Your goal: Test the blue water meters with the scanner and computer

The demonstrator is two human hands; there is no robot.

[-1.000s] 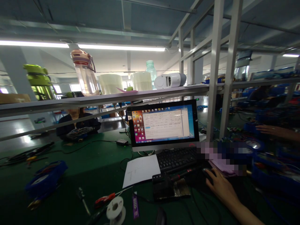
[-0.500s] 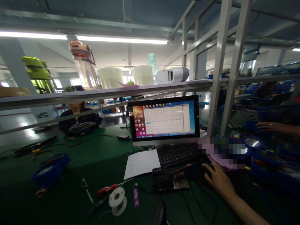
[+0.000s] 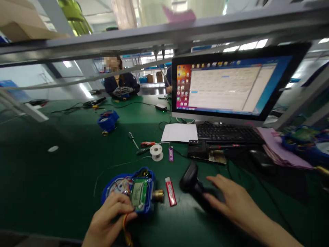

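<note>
Gripping the near edge of a blue meter housing [image 3: 137,192], the left hand [image 3: 108,221] curls its fingers [image 3: 120,207] over the open face, where a green circuit board and loose wires show. The housing lies flat on the green table [image 3: 51,178], close to the front edge, its brass fitting [image 3: 157,195] pointing right. The right hand [image 3: 231,203] is open, fingers stretched out and laid across the handle of a black handheld scanner [image 3: 190,176] that lies on the table just right of the housing; whether it grips the handle cannot be told. A small red stick [image 3: 170,186] lies between housing and scanner, touching neither. Farther back sit a solder spool [image 3: 156,152], a screwdriver [image 3: 133,139], a white sheet [image 3: 180,132], a black keyboard [image 3: 227,133] and a lit monitor [image 3: 231,85]. A second blue housing [image 3: 108,120] stands well apart, and a co-worker [image 3: 120,84] sits across the table.
</note>
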